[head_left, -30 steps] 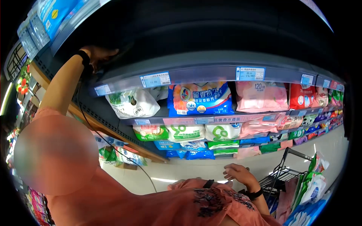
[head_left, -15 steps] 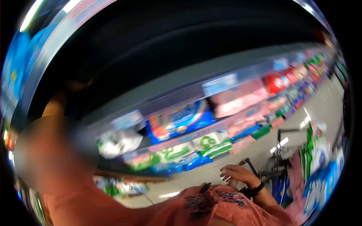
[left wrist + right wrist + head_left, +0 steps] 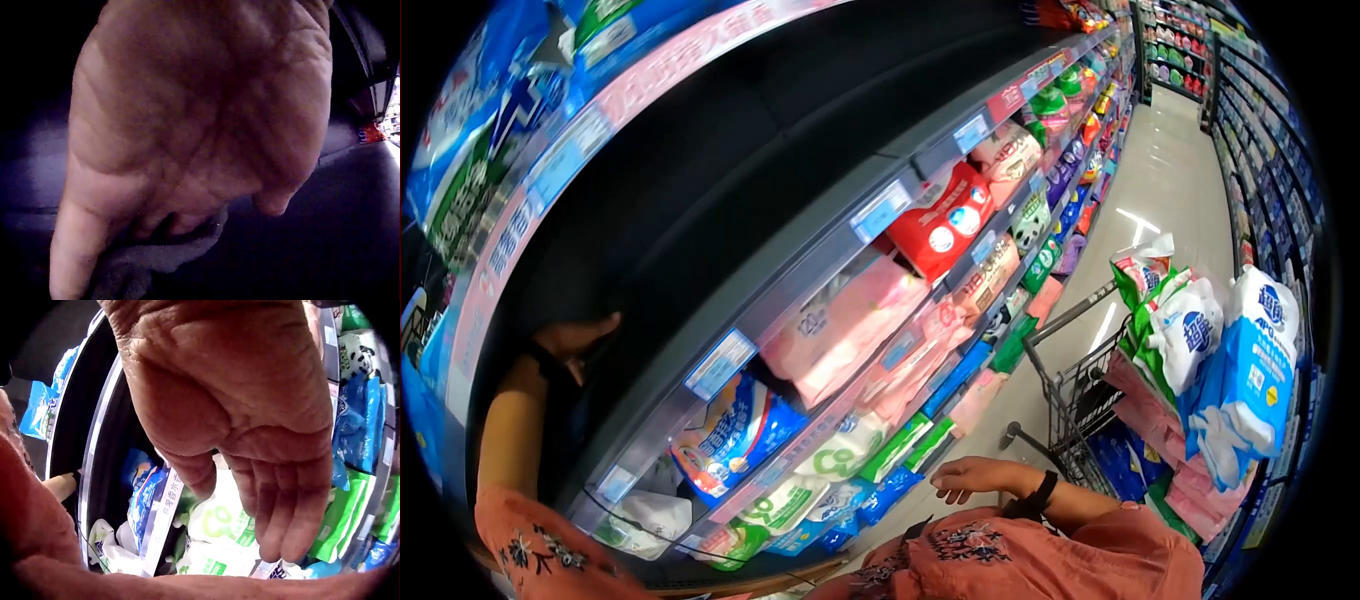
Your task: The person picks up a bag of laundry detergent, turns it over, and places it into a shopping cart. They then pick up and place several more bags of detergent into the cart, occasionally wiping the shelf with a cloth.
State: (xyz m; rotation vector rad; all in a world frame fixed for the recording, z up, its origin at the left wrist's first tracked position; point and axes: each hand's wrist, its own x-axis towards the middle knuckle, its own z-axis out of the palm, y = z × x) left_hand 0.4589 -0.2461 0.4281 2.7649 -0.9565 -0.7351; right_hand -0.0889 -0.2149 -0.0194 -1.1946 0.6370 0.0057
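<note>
Inside the dark upper shelf, at its left end, is my left hand. The left wrist view shows that hand's fingers curled on a grey cloth, low over the shelf surface; part of the cloth is hidden under the hand. My right hand hangs loosely in front of my body with nothing in it, its fingers relaxed, as the right wrist view also shows. Beyond it, the lower shelves carry a blue detergent bag, a pink bag and a red bag.
A shopping cart stands at the right, loaded with a blue-and-white bag and other packs. More blue bags sit on the shelf above. A thin black cable crosses the lower left. The aisle floor stretches away at upper right.
The head view has swung right, bringing the aisle and more of the cart into sight. My left hand stays inside the upper shelf, and my right hand still hangs loose at my front.
</note>
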